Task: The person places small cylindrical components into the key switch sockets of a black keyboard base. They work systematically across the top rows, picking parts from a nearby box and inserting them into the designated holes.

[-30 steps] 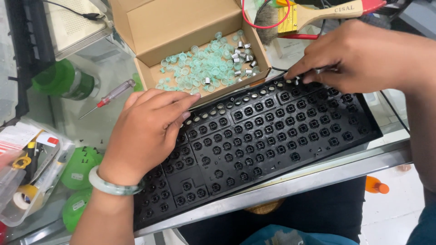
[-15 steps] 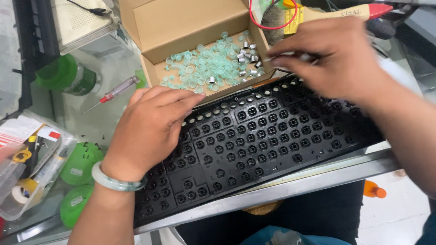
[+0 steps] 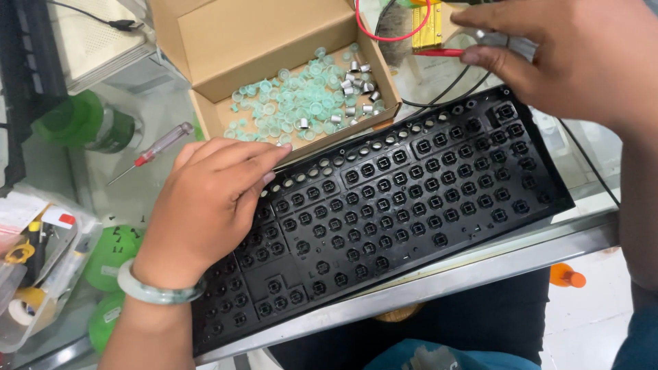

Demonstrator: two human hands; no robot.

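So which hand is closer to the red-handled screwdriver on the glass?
Left. The left hand lies flat on the black keyboard frame, just right of the screwdriver. The right hand is raised at the far right, beyond the cardboard box.

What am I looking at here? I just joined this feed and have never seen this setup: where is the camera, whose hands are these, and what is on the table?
The one view comes from a camera worn on the person's head, looking down at their own two bare hands. There is no machine. The left hand, with a pale green bangle on its wrist, lies flat on a black keyboard frame that has no keycaps. The right hand is raised above the frame's far right corner; it seems to pinch something small, which I cannot make out. Behind the frame an open cardboard box holds many small pale green domes and some little metal pieces. A small screwdriver lies on the glass table.
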